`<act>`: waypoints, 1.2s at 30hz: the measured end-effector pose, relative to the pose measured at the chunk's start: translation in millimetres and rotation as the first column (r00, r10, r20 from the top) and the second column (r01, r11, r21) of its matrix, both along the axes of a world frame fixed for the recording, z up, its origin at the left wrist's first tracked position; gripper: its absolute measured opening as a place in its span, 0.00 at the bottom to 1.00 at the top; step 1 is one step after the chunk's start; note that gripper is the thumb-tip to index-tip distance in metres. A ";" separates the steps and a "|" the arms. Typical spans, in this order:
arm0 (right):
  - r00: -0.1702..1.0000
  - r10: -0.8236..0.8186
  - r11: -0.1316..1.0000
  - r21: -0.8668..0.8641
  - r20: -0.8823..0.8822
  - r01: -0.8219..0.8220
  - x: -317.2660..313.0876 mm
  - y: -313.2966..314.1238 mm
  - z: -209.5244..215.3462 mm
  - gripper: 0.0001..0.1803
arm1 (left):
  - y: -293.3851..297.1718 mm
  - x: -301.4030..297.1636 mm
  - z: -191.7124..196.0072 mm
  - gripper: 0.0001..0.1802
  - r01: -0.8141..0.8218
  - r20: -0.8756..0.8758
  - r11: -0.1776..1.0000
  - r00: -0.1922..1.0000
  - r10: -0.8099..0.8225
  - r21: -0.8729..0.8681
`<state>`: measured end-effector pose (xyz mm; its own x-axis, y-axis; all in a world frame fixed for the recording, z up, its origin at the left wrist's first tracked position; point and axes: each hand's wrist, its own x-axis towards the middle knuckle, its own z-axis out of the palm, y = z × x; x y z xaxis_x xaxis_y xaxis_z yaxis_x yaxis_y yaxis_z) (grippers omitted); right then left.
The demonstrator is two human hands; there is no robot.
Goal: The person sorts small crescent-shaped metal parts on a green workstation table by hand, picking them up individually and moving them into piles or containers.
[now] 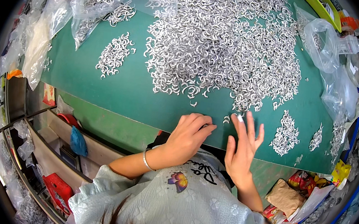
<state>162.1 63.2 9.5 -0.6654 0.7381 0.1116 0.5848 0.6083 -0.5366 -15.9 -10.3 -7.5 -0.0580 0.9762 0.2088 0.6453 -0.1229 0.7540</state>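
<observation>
Fingers (246, 126) of right hand (242, 149): spread wide and nearly straight, tips laid flat on green mat (117, 85), gripping nothing; index and middle tips touching a few loose metal hooks (230, 117) at near fringe of big hook heap (223, 47).

Fingers (201, 126) of left hand (188, 138): curled and bunched, pressed down on green mat near its front edge; whether a hook sits pinched beneath, cannot tell. Silver bracelet (147, 160) at wrist.

Loose metal hooks: just beyond right fingertips, slightly right of left fingertips, between both hands and big hook heap.

Big hook heap: silvery C-shaped pieces, covering centre and far part of green mat, well beyond both hands.

Small hook pile (115, 54): on left part of green mat, well apart from left hand.

Sorted hook clusters (286, 134): on right part of green mat, near right hand, not touching it; narrower one further right.

Clear plastic bags (95, 2): over far left corner of green mat, some holding hooks.

Crumpled clear bag (326, 48): at far right edge of green mat.

Brown paper packet (285, 197) and coloured wrappers: below right front edge of green mat.

Red plastic item (58, 189) and blue bag (78, 141): on shelving below left front edge of green mat.
</observation>
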 end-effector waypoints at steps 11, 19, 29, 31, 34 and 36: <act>0.998 -0.057 0.998 -0.001 -0.034 0.057 7.3 4.5 -5.8 0.25 | 0.3 -3.1 4.1 0.15 -0.031 0.064 0.999 0.998 0.031 0.011; 0.999 -0.051 0.999 -0.013 -0.016 0.051 -2.6 1.1 0.4 0.26 | 0.4 -4.5 4.0 0.16 -0.032 0.056 0.999 0.998 0.031 0.023; 0.987 -0.157 0.982 0.101 -0.035 0.159 -20.0 18.6 -8.5 0.29 | 0.0 -4.9 2.9 0.16 -0.025 0.053 0.999 0.998 0.024 0.023; 0.997 -0.070 0.995 0.072 -0.032 0.072 -23.6 12.5 -8.8 0.32 | -0.7 -6.9 2.1 0.16 -0.051 0.042 0.998 0.998 0.050 0.027; 0.999 0.029 0.998 -0.053 0.023 -0.028 -22.3 4.1 4.6 0.29 | -4.0 -13.4 1.9 0.16 -0.048 0.038 0.998 0.998 0.047 0.031; 0.999 0.035 0.996 -0.079 -0.037 -0.038 -13.5 3.6 4.8 0.28 | -5.8 -15.6 1.5 0.16 -0.042 0.038 0.999 0.998 0.041 0.031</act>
